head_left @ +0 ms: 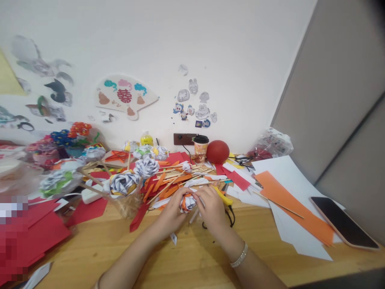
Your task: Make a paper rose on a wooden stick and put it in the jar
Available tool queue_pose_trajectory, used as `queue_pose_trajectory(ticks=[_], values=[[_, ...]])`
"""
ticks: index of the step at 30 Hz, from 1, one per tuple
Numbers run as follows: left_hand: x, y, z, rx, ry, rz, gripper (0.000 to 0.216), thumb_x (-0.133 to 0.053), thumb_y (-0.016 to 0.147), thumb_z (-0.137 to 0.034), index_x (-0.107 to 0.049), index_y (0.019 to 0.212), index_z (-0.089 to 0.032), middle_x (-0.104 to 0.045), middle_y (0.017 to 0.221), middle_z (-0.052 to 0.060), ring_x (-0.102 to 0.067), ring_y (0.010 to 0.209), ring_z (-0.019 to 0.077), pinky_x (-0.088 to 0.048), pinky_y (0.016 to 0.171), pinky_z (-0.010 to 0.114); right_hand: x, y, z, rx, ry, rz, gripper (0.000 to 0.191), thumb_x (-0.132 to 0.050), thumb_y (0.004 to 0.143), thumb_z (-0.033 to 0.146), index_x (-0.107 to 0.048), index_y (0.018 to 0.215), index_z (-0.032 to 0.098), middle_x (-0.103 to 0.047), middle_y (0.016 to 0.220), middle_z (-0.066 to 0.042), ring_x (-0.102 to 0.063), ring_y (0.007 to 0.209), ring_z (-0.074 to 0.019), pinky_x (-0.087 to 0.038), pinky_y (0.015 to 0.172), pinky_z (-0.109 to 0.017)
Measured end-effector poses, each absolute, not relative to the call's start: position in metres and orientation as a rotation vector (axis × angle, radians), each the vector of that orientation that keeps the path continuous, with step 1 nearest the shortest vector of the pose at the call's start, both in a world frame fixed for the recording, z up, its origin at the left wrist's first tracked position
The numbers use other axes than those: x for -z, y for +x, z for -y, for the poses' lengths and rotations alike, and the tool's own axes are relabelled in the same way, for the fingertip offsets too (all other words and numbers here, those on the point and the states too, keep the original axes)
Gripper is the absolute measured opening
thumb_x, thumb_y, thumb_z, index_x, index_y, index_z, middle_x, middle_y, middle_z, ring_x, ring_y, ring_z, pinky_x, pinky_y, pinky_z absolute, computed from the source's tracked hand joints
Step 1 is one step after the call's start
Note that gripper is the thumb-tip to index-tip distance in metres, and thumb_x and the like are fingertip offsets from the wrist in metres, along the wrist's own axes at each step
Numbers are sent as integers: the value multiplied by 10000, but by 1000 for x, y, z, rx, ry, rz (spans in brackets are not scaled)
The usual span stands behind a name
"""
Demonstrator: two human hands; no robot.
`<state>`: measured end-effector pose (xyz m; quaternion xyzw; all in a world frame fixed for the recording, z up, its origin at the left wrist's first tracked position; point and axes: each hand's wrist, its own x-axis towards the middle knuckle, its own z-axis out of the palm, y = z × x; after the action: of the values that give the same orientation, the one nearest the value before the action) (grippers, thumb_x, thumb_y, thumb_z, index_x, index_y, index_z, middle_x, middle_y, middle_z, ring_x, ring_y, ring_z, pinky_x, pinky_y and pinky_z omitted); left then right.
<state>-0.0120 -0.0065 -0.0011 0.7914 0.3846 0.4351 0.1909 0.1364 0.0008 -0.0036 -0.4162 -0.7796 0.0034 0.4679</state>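
Between my two hands, just above the wooden table, is a small paper flower [189, 203] with white and orange petals. My left hand [173, 210] is wrapped around its left side, with the thumb below it. The fingers of my right hand [212, 204] pinch its upper right edge. A pale stick [193, 215] shows under the flower; whether it is joined to the flower I cannot tell. Behind my hands lie wooden sticks [177, 176] and orange paper strips [159, 182]. Finished-looking white paper flowers [123, 184] stand in a clear cup [129, 205] to the left.
Red paper [45, 233] covers the table's left side. At the back stand a lidded paper cup [200, 149], a red balloon [218, 151] and a yellow bottle [146, 139]. Orange paper [288, 204], white sheets [284, 228] and a phone [343, 220] lie on the right.
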Motion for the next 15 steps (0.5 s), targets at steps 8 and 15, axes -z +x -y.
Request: queue_pose_trajectory(ticks=[8, 15], values=[[2, -12, 6, -1190, 2240, -1075, 407, -450, 692, -24, -410, 1059, -193, -522, 1054, 80, -487, 1009, 195, -404, 887, 367, 3, 137, -2, -17, -1011, 1825, 115, -494, 823, 191, -608, 807, 186, -591, 795, -51, -509, 791, -191, -412, 700, -314], [7, -13, 5, -1205, 2228, -1054, 388, -449, 710, -35, -416, 1059, -201, -518, 1055, 71, -486, 1002, 190, -399, 889, 362, 2, 137, 1, -21, -1025, 1907, 205, -419, 839, 154, -620, 824, 191, -594, 813, -57, -516, 801, -192, -413, 705, -315]])
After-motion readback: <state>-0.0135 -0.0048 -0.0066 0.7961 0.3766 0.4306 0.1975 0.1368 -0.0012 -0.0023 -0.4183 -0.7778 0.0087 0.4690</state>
